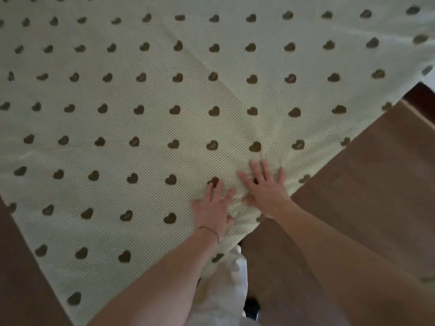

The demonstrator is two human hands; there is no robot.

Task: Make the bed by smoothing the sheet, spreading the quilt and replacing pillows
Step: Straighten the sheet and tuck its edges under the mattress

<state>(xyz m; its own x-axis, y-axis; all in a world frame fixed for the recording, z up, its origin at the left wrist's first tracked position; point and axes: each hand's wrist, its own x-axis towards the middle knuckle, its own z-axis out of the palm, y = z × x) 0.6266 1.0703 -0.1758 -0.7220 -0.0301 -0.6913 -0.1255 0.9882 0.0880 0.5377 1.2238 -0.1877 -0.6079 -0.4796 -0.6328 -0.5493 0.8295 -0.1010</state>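
If the palms push too hard toward the corner, the quilt [164, 109] may slide off the bed and wrinkle again. It lies flat under both hands; the left hand [213, 209] and right hand [266, 191] press it with straight, spread fingers, probably near the bed's corner.

Person, head view. Forearms bare, no sleeves in view. Left hand [213, 208]: thin chain bracelet [208, 229] at the wrist, small dark links. Right hand [264, 189]: no jewellery visible. White garment [229, 285], loosely creased, below between the forearms; type cannot be told.
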